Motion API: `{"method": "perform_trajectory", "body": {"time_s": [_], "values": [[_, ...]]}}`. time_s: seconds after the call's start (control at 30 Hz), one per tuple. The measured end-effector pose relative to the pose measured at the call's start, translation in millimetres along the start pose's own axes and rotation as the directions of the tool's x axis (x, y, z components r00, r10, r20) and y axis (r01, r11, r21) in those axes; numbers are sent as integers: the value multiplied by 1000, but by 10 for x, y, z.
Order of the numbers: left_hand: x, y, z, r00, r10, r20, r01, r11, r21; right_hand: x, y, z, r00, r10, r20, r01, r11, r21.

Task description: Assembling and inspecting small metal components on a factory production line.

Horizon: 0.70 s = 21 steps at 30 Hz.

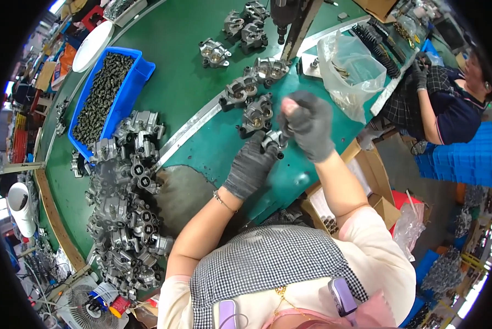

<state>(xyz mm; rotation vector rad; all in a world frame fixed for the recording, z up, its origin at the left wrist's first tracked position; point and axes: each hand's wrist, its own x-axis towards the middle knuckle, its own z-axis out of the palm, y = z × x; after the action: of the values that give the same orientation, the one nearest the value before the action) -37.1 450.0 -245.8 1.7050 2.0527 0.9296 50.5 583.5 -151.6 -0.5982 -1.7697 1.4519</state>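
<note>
Near the bench's point(188, 79) front edge, just before the wearer's torso, a small grey metal casting point(273, 141) sits between two gloved hands. Left hand point(251, 167): grip closed round its side, fingers curled. Right hand point(312, 126): right above and beside it, blurred, fingers bent; can't tell how tight that grip is or whether it has hold of anything. Casting looks rigid, probably heavy for its size, not fragile, maybe slick if oily. Best hold likely the solid outer body, clear of bores and protruding pins. Around it: similar castings point(257, 113) just beyond the hands, close enough to knock; metal strip point(188, 131) crossing the bench on the left; big heap of castings point(128, 214) further left, against a blue tub point(143, 71) of small dark parts. Clear plastic bag point(361, 77) sits beyond the right hand, crowding that side. Machine post point(302, 27) stands at the far side, limiting reach forward. Co-worker point(449, 118) well apart, at right.
</note>
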Motion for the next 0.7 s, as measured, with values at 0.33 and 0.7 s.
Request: {"method": "perform_trajectory", "body": {"time_s": [0.33,0.7], "values": [[61,-50,16,994,18,-111,-33,991,-132,-107,94,150,981,191,41,-196,948,251],[1226,-547,-94,924,122,-363,-82,989,124,-810,-303,-984,929,-110,-353,195,957,213]]}}
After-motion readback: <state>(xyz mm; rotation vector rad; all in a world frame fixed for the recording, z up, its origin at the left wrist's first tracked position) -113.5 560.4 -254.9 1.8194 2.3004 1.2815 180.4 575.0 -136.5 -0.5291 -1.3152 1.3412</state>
